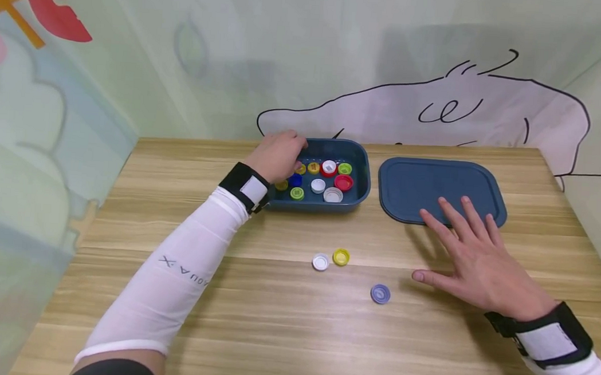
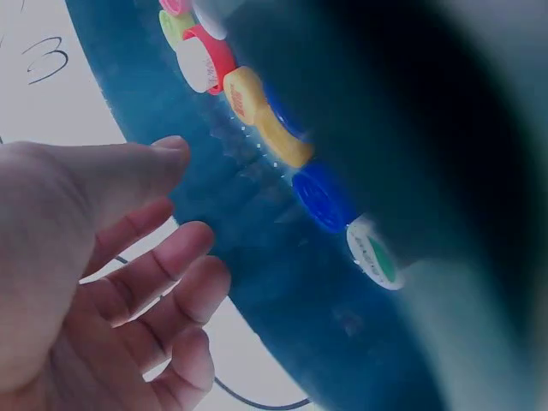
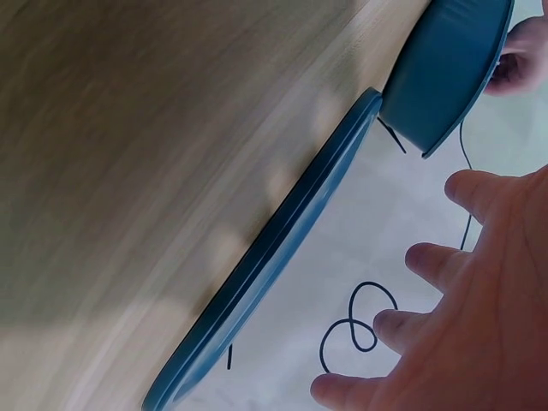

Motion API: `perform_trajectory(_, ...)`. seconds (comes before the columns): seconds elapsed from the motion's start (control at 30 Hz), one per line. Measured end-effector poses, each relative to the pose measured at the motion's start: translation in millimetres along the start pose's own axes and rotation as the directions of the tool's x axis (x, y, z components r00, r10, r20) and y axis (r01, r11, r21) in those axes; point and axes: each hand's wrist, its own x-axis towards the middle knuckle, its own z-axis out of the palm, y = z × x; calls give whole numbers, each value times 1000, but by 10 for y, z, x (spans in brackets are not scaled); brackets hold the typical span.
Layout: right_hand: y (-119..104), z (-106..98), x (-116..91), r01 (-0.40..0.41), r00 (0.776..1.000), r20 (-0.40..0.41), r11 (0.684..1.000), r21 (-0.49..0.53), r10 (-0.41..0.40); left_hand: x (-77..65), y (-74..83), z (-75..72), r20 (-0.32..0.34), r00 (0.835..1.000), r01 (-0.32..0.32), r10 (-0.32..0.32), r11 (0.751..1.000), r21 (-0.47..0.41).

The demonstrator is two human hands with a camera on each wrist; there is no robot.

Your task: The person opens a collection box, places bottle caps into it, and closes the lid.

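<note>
My left hand (image 1: 277,156) is over the left end of a dark blue box (image 1: 365,186). The left wrist view shows its thumb and loosely bent fingers apart, with nothing between them. Inside the box lie several bottle caps, among them a red cap (image 1: 344,182), a white cap (image 1: 318,186), a blue cap (image 2: 322,199) and a yellow cap (image 2: 245,94); my hand and wrist hide part of the box. Fingers spread, my right hand (image 1: 481,267) hovers by the near edge of a flat dark blue lid (image 1: 435,187) and holds nothing.
On the wooden table (image 1: 251,322), in front of the box, lie a white cap (image 1: 320,262), a yellow cap (image 1: 341,257) and a purple cap (image 1: 380,294). A printed curtain (image 1: 308,56) hangs along the table's back edge.
</note>
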Motion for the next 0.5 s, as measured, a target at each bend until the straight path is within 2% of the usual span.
perform_trajectory(0.27,-21,-12,21,0,1000,5,1000,-1,0,-186,15,-101,-51,996,-77,77,997,-12)
perform_trajectory(0.5,-24,-42,45,-3,1000,12,1000,-9,3,-528,74,-173,-87,983,-164,161,986,-27)
